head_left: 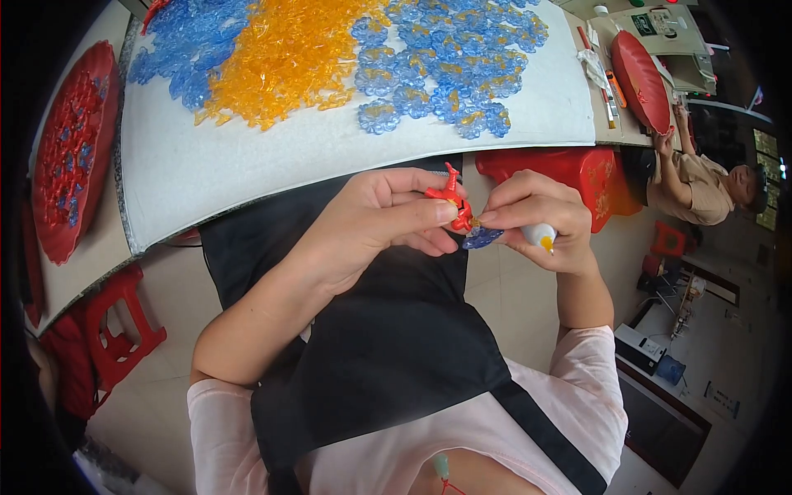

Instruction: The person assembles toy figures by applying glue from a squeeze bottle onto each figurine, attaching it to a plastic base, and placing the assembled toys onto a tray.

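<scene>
In front of the black apron, my left hand pinches a small red plastic figure between thumb and fingers. My right hand is closed, its thumb and fingertips at a dark blue translucent piece that touches or nearly touches the figure's lower end. Tucked in the same palm is a small white squeeze bottle with a yellow tip, pointing down. Just where the two parts meet is partly covered by my fingertips.
On the white table lie blue translucent pieces, orange ones and blue flower-shaped ones. A red tray of small red and blue parts stands left. Red stools flank me; a co-worker touches another red tray.
</scene>
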Tool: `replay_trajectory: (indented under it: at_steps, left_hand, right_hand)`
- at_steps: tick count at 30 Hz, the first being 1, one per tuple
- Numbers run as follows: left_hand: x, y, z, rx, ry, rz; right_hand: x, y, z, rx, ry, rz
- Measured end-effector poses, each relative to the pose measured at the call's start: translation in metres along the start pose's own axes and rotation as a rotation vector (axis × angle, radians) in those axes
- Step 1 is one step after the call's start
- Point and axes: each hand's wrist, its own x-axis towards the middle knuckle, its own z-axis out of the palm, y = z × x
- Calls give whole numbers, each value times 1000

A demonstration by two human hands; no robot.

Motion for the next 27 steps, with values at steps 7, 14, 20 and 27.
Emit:
replay_trajectory:
  at_steps: [7, 14, 20, 27]
  left_hand:
    - [3, 1, 1, 41, 22, -28]
    - [9, 1, 3, 114, 19, -74]
    - [11, 0, 8, 19, 41, -137]
    - [12, -2, 6, 133, 27, -63]
  right_hand:
    - [-1, 2, -2, 10, -61, 20]
    - [-1, 3, -7, 1, -117, 39]
    - [-8, 6, -8, -19, -59, 79]
    - [-9, 7, 1, -82, 13, 39]
